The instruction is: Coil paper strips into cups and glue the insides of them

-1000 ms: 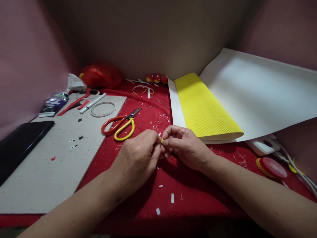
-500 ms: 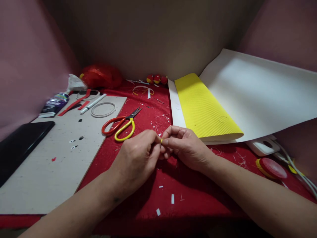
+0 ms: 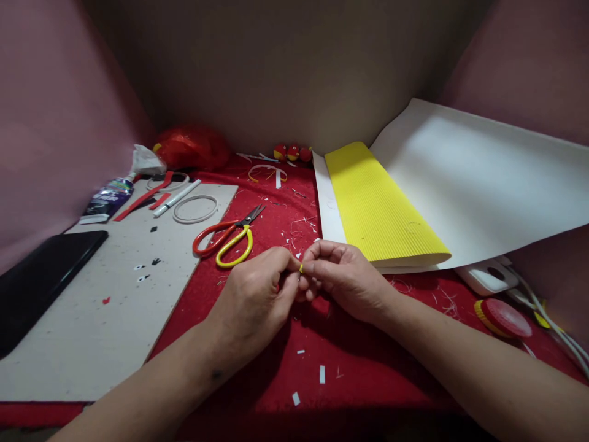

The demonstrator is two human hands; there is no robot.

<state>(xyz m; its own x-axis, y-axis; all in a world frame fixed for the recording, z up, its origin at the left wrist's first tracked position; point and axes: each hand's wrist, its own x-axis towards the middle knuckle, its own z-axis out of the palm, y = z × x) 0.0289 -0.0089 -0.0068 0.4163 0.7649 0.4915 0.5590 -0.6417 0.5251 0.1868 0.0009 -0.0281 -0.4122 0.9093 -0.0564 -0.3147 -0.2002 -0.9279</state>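
My left hand (image 3: pixel 257 294) and my right hand (image 3: pixel 343 276) meet over the red cloth (image 3: pixel 317 331), fingertips pinched together on a tiny yellow piece (image 3: pixel 300 268). Only a sliver of the piece shows between the fingers. Scissors (image 3: pixel 225 236) with one red and one yellow handle lie just beyond my left hand, blades pointing away.
A grey board (image 3: pixel 101 294) at left carries a white ring (image 3: pixel 195 209), a white pen (image 3: pixel 177 197), red strips and a glue tube (image 3: pixel 108 196). A dark tablet (image 3: pixel 41 276) sits far left. Yellow corrugated sheet (image 3: pixel 377 209) on white paper (image 3: pixel 478 178) lies right. A red lid (image 3: pixel 506 316) and white charger (image 3: pixel 488 276) are beyond.
Both hands stay pinched on the yellow piece in the same spot. The view has tipped slightly, so everything sits a little lower in the picture.
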